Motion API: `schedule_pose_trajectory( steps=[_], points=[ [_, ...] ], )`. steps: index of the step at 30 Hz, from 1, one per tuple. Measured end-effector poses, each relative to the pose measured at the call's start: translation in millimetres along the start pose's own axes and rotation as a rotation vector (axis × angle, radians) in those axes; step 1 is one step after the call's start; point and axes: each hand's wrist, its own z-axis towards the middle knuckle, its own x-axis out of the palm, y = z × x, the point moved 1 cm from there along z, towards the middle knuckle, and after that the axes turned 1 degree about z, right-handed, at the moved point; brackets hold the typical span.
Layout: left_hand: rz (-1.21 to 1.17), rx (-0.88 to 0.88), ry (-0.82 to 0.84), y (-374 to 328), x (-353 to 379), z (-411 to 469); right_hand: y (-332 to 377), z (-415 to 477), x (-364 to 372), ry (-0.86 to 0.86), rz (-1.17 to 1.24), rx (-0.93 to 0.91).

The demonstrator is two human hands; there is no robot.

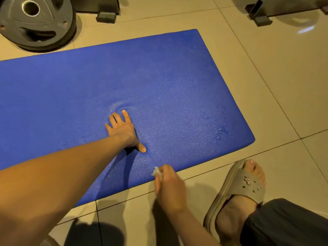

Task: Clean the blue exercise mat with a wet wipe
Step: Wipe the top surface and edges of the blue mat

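Observation:
The blue exercise mat [159,71] lies flat on the tiled floor and fills the middle of the view. My left hand [123,129] presses down on the mat with its fingers spread, denting the foam around it. My right hand [168,183] is at the mat's near edge and grips a small crumpled white wet wipe [157,172] that sticks out above my fingers. The wipe is over the mat's near edge. Wet, shiny patches show on the mat toward its right end [218,125].
A black weight plate [35,23] lies on the floor beyond the mat's far left. Dark equipment feet stand at the back centre [106,15] and back right [260,17]. My right foot in a grey slipper [239,190] rests on the beige tiles near the mat's right corner.

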Motion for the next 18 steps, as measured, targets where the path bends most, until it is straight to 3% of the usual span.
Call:
schedule_pose_trajectory(
  steps=[6, 10, 12, 14, 18],
  points=[
    [0.009, -0.008, 0.013, -1.5, -1.0, -1.0, -93.3, 45.3, -67.5, -0.31, -0.049, 0.444],
    [0.023, -0.017, 0.03, -3.7, -2.6, -1.9, -25.3, 11.2, -25.7, -0.158, 0.118, 0.281],
    [0.011, -0.018, 0.029, -1.6, -2.1, -2.4, -6.0, -6.5, -12.5, -0.009, 0.086, 0.116],
    [0.0, -0.015, 0.021, 0.3, -1.1, -2.9, -23.8, 2.0, -19.1, 0.007, 0.016, 0.018],
    [-0.012, -0.018, 0.015, 0.8, -0.3, -2.5, -87.2, 49.0, -69.3, -0.059, 0.034, 0.273]
  ],
)
